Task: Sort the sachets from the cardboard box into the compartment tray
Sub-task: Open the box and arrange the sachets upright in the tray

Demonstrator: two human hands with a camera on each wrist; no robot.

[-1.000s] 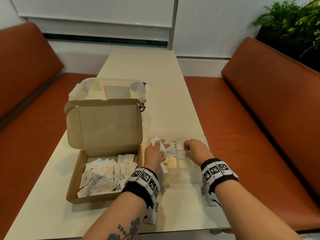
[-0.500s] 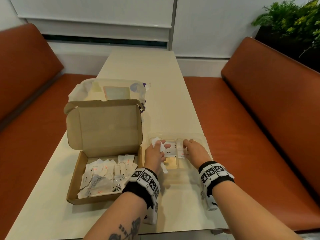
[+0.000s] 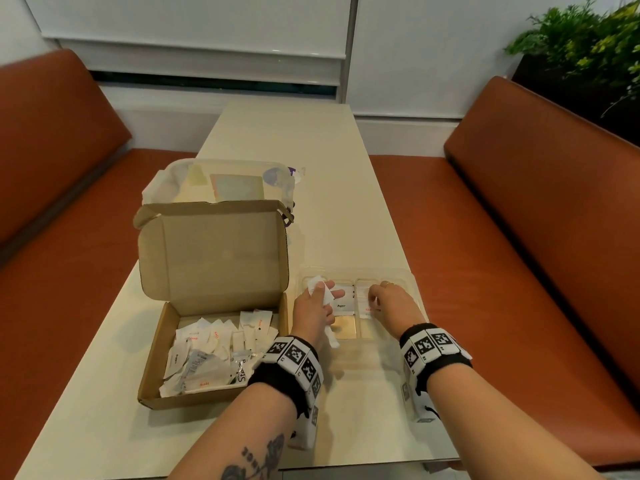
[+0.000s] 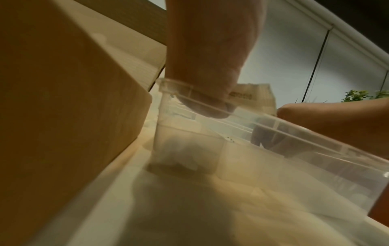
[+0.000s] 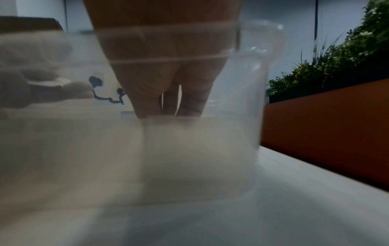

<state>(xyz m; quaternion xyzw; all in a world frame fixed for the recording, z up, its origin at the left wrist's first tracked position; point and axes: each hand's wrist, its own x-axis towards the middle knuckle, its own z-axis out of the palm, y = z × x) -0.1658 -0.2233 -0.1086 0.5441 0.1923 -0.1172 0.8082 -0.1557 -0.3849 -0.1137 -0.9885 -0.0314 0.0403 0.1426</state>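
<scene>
Clear plastic forms the compartment tray, set on the cream worktop just right of the open cardboard box heaped with flat paper sachets. White sachets are pinched in the left hand; a sachet in a far compartment is pressed by the right hand, fingers curled down.

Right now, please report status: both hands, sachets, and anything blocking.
Left hand holds white sachets over compartment tray. Right hand fingers a sachet in the tray. Many sachets remain in cardboard box. Nothing blocking.
</scene>
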